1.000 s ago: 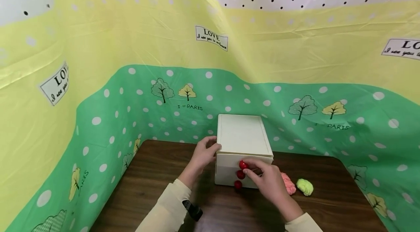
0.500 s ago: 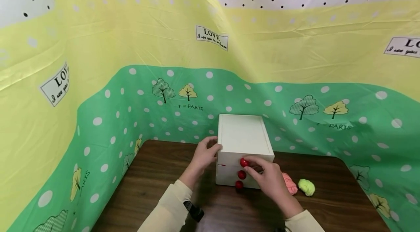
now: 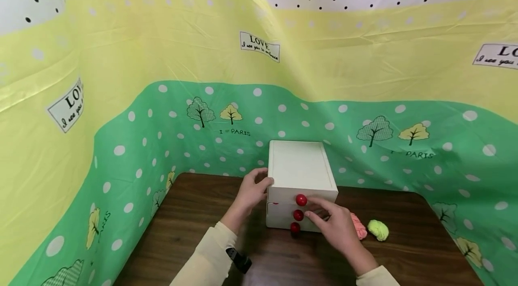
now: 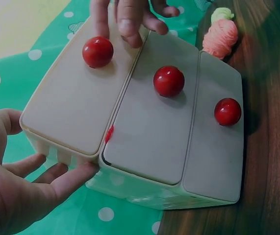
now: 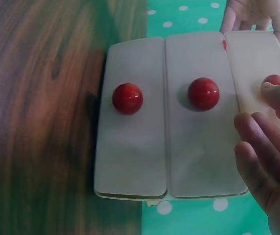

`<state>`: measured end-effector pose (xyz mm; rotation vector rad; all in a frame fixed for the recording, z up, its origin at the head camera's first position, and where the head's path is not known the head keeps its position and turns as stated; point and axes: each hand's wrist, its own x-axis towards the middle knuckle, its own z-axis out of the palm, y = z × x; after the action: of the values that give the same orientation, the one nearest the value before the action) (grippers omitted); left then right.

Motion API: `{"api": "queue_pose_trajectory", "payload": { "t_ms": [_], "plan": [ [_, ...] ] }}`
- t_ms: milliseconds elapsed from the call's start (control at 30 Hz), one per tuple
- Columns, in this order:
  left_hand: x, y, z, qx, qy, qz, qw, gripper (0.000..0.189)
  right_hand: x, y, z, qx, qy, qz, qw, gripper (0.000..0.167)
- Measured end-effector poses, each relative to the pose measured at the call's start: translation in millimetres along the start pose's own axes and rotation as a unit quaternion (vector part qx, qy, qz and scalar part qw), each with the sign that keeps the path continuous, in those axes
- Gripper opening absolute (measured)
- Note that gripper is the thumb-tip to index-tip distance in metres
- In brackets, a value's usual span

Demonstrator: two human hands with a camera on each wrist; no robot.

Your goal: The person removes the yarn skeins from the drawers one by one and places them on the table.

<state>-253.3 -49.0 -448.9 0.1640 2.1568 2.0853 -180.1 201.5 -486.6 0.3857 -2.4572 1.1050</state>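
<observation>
A small white drawer cabinet (image 3: 301, 167) stands on the dark wooden table, its three drawer fronts each bearing a round red knob. My left hand (image 3: 252, 189) rests against its left side near the upper front edge; in the left wrist view those fingers (image 4: 71, 183) are spread along the side. Close to the top knob (image 3: 301, 200) is my right hand (image 3: 337, 225), its fingers loosely bent and holding nothing. The middle knob (image 5: 203, 93) and the bottom knob (image 5: 127, 99) show below. All three drawers look pushed in. A bit of red (image 4: 109, 133) shows at the seam under the top drawer.
Right of the cabinet lie a coral-pink yarn skein (image 3: 358, 226), partly hidden by my right hand, and a lime-yellow bundle (image 3: 378, 230). A green and yellow patterned curtain (image 3: 226, 142) hangs behind the table (image 3: 194, 205).
The top drawer, slightly out one second ago, has gone in flush. My right hand has let go of its knob and shifted a little right. My left hand stays in place.
</observation>
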Motion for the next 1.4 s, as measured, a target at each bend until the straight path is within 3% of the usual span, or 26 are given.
{"api": "queue_pose_trajectory", "payload": {
  "t_ms": [167, 367, 700, 933, 1100, 1233, 1400],
  "plan": [
    [-0.3, 0.0, -0.2, 0.002, 0.002, 0.001, 1.0, 0.051, -5.7, 8.0, 7.9, -0.007, -0.003, 0.011, 0.9999, 0.02],
    [0.8, -0.4, -0.8, 0.007, 0.004, -0.008, 0.9999, 0.05, -11.0, 13.7, 16.5, -0.015, -0.019, 0.012, 0.9997, 0.024],
    [2.0, -1.2, -1.1, 0.012, 0.002, -0.002, 0.9999, 0.051, -13.6, 19.9, 26.3, -0.013, -0.055, 0.053, 0.997, 0.033],
    [1.0, -0.4, -1.9, 0.011, -0.001, -0.003, 0.9999, 0.051, -14.5, 27.5, 32.5, 0.041, -0.06, 0.061, 0.9955, 0.036],
    [1.2, -0.8, -2.1, 0.013, -0.004, -0.002, 0.9999, 0.051, -14.7, 32.0, 37.7, 0.052, -0.045, 0.041, 0.9968, 0.035],
    [1.3, -0.8, -2.3, 0.013, -0.004, 0.002, 0.9999, 0.051, -13.7, 33.2, 41.3, 0.028, -0.026, 0.004, 0.9993, 0.033],
    [1.4, -0.4, -2.6, 0.013, -0.002, 0.0, 0.9999, 0.051, -12.7, 32.0, 43.0, 0.003, -0.01, -0.013, 0.9999, 0.032]
  ]
}}
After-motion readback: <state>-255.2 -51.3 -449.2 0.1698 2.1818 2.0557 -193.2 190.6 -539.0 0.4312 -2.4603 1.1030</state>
